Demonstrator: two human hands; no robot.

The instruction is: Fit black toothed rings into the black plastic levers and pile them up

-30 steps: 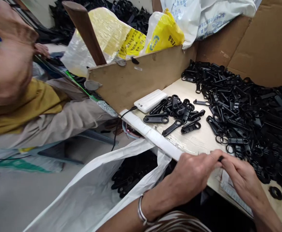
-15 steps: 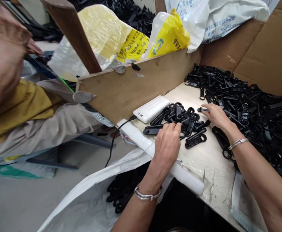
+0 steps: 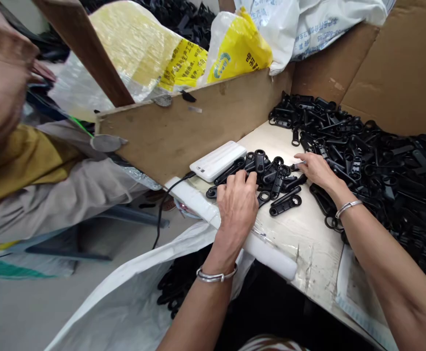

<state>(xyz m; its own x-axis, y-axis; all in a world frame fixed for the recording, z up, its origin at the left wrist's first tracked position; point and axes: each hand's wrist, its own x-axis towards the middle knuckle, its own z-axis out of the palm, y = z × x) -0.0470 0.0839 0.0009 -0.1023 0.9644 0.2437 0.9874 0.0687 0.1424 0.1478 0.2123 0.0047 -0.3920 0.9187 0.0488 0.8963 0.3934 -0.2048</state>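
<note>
My left hand (image 3: 237,202) is at the near edge of a small heap of black plastic arm-shaped parts (image 3: 278,181), fingers bent down and closed round one long part (image 3: 211,193); its end sticks out to the left, and the fingertips are hidden. Right of that heap, my right hand (image 3: 317,169) pinches a thin grey piece (image 3: 301,164) with a dark tip, too small to name surely. Two loose black parts (image 3: 286,204) lie in front of the heap. Beyond my right hand spreads a large pile of similar black parts (image 3: 377,161).
A white power bank (image 3: 218,161) with a black cable (image 3: 159,219) lies left of the heap. A wooden board (image 3: 191,122) and cardboard (image 3: 399,73) wall the table. White foam (image 3: 194,202) lines its front edge. Below hangs an open white sack (image 3: 125,282). Another person's leg (image 3: 99,195) is at left.
The whole view has shifted, with the table sliding slightly left and up. My left hand has moved further over the long part at the heap. My right hand keeps its pinch.
</note>
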